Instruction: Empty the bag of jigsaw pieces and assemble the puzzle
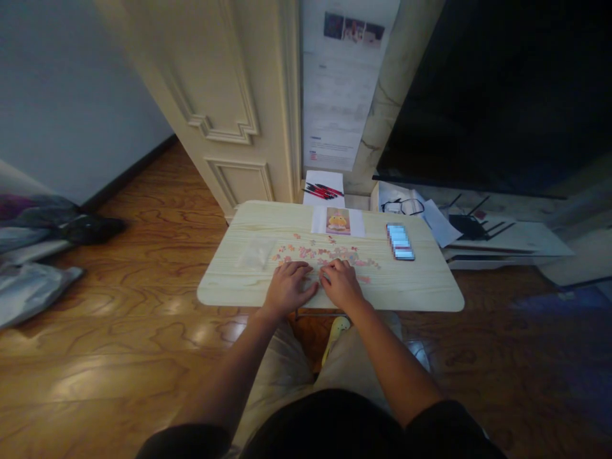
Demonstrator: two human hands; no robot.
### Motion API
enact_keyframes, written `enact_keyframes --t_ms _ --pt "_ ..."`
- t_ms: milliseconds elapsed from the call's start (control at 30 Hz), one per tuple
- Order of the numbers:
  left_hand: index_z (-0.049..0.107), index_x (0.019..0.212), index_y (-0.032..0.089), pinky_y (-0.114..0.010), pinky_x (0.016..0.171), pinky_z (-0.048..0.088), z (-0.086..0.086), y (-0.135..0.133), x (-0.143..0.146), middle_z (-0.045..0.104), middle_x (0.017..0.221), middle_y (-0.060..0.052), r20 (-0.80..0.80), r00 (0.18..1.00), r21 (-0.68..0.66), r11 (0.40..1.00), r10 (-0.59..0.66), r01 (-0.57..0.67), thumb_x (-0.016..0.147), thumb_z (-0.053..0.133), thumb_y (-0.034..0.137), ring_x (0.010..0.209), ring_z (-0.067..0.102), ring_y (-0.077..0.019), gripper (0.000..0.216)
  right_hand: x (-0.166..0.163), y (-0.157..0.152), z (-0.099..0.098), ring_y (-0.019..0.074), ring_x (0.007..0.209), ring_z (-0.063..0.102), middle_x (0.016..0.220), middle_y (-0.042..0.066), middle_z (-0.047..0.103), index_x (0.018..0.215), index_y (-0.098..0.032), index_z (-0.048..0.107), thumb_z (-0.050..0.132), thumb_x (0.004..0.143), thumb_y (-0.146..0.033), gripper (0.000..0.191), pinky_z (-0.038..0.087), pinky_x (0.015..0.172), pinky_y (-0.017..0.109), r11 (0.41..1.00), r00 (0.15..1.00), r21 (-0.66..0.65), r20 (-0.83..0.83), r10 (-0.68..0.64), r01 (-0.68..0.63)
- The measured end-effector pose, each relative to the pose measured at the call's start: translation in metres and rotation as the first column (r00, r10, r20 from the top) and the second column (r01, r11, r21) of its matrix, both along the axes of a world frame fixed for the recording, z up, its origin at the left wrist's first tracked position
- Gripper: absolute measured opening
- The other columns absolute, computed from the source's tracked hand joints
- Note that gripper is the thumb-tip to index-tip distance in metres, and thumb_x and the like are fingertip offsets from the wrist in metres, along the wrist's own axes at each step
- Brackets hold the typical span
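Both of my hands rest on a small light wooden table [421,287] among several scattered pinkish puzzle pieces [325,252]. My left hand [288,287] lies palm down with its fingers curled over the pieces. My right hand [340,282] sits beside it, fingertips bent down onto the pieces near the left hand. What lies under the fingers is hidden. A printed picture card [338,221] lies at the table's far edge, a clear plastic bag [255,254] at the left, and a lit phone [400,241] at the right.
Red and black pens [323,190] lie on a white sheet behind the table. A cream panelled door [224,102] and a paper poster [339,83] stand beyond. A dark TV screen [502,89], glasses [404,205] and a router [471,223] are at the right. Bags [33,255] lie on the wooden floor at the left.
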State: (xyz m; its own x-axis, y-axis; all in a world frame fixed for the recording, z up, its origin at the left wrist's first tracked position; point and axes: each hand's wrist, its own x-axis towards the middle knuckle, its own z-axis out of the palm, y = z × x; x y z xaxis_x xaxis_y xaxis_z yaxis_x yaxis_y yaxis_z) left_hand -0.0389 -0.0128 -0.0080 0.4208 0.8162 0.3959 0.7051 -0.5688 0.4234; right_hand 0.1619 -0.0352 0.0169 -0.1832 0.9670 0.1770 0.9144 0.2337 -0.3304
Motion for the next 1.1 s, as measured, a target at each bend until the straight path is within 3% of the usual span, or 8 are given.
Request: enact_keyframes --t_ms 233,467,700,900,1100 --pt "0.073 0.11 0.027 -0.046 0.102 0.049 -0.002 -0.003 -0.017 0.071 0.122 -0.007 -0.015 1.0 -0.008 1.0 -0.007 0.007 0.096 0.061 0.035 0.114 0.064 -0.0273 0.021 -0.004 0.002 -0.001 0.027 0.113 0.054 0.119 0.008 0.065 0.111 -0.028 0.077 0.065 0.098 -0.034 0.018 0.045 0.096 0.041 1.0 1.0 -0.004 -0.01 0.025 -0.025" --pt "0.056 0.136 0.022 -0.048 0.113 0.046 -0.005 0.002 -0.028 0.063 0.133 -0.012 0.112 0.976 -0.003 0.982 0.188 -0.189 0.087 0.069 0.038 0.131 0.056 -0.032 0.053 -0.003 0.006 -0.001 0.0275 0.115 0.054 0.121 0.008 0.066 0.113 -0.026 0.076 0.065 0.097 -0.027 0.02 0.043 0.102 0.042 0.999 0.998 0.014 -0.048 0.048 -0.047" --pt "0.047 0.139 0.021 -0.05 0.11 0.047 -0.004 0.0 -0.029 0.063 0.132 -0.012 0.09 0.987 -0.107 0.986 0.134 -0.124 0.078 0.073 0.035 0.126 0.059 -0.0332 0.068 -0.015 0.011 -0.002 0.0273 0.115 0.053 0.117 0.008 0.066 0.113 -0.025 0.076 0.065 0.094 -0.021 0.023 0.044 0.101 0.042 0.996 0.994 0.004 -0.047 0.094 -0.094" --pt "0.047 0.136 0.022 -0.046 0.104 0.053 -0.01 0.0 -0.035 0.062 0.129 -0.011 0.248 0.955 -0.146 0.981 0.164 -0.13 0.074 0.064 0.019 0.118 0.062 -0.0275 0.064 -0.032 0.017 -0.001 0.0274 0.114 0.053 0.116 0.008 0.066 0.114 -0.025 0.076 0.066 0.095 -0.026 0.021 0.043 0.101 0.042 0.99 0.988 -0.012 -0.067 0.139 -0.14" --pt "0.052 0.119 0.023 -0.039 0.087 0.059 -0.017 0.001 -0.036 0.067 0.112 -0.007 0.318 0.88 -0.198 0.932 0.353 -0.303 0.075 0.057 0.011 0.1 0.067 -0.0221 0.046 -0.061 0.025 0.0 0.0277 0.113 0.052 0.114 0.008 0.065 0.107 -0.025 0.075 0.067 0.096 -0.032 0.015 0.043 0.099 0.043 0.983 0.982 -0.021 -0.028 0.184 -0.185"
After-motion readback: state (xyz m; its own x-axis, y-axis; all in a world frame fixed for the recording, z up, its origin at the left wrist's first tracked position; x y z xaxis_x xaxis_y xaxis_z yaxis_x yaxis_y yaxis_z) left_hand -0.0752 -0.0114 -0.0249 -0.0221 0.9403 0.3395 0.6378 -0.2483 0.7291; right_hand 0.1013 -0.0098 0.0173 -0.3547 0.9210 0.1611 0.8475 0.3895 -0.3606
